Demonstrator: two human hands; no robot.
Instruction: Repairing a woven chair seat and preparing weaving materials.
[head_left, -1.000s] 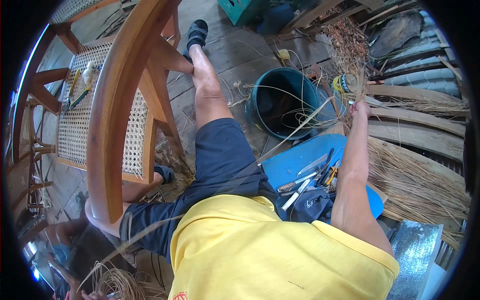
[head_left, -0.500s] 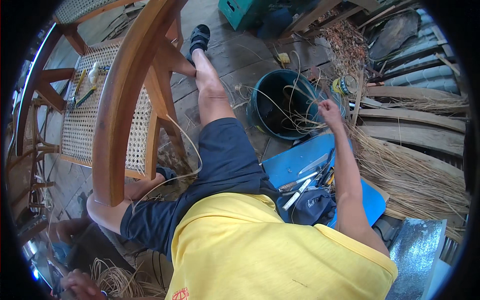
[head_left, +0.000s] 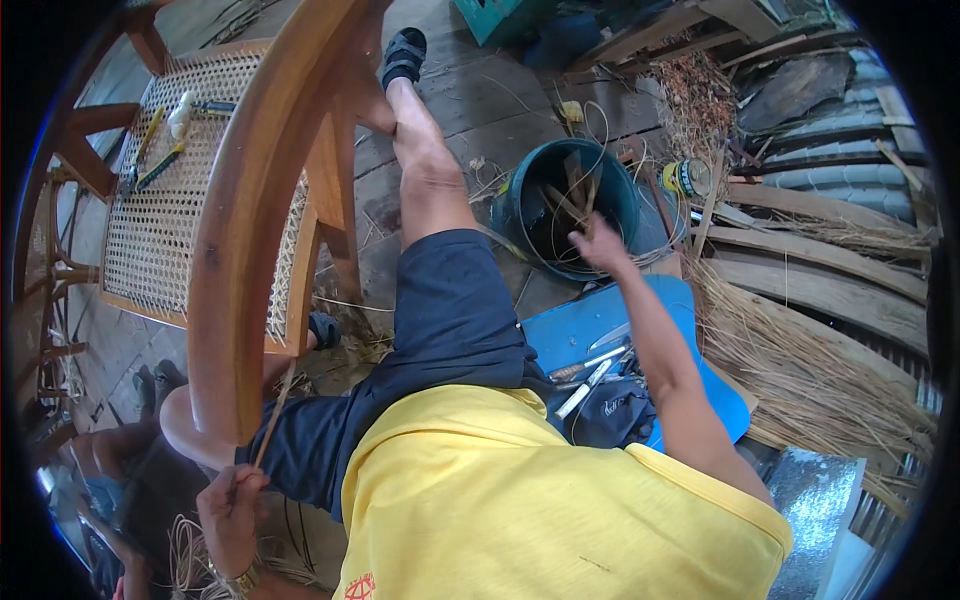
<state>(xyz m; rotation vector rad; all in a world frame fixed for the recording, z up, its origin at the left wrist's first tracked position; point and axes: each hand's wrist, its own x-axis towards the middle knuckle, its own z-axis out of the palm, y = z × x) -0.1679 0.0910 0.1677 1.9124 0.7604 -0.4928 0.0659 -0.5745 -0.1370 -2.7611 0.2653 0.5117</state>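
Observation:
My left hand (head_left: 232, 510) is closed in a pinch on a cane strand (head_left: 272, 420), which runs up to the edge of the woven cane seat (head_left: 150, 265) of a wooden chair. A curved wooden rail (head_left: 228, 240) of this chair stands between me and the seat. Over the rim of a dark green bucket (head_left: 622, 180), my right hand (head_left: 602, 248) reaches in, its fingers closed round several cane strips (head_left: 580, 198). These strips are smeared by motion. Loose loops of cane hang over the bucket's edge.
On the seat lie pliers with yellow grips (head_left: 160, 168) and a small white bottle (head_left: 180, 115). Knives (head_left: 585, 388) and a dark pouch (head_left: 612, 415) rest on a blue board (head_left: 560, 330). A yellow can (head_left: 686, 178) and cane bundles (head_left: 800, 350) lie right. Another person's legs (head_left: 105, 450) show left.
My right hand has moved left and down into the bucket's mouth with the cane strips. My left hand has come up and right from the lower left, drawing the cane strand straight.

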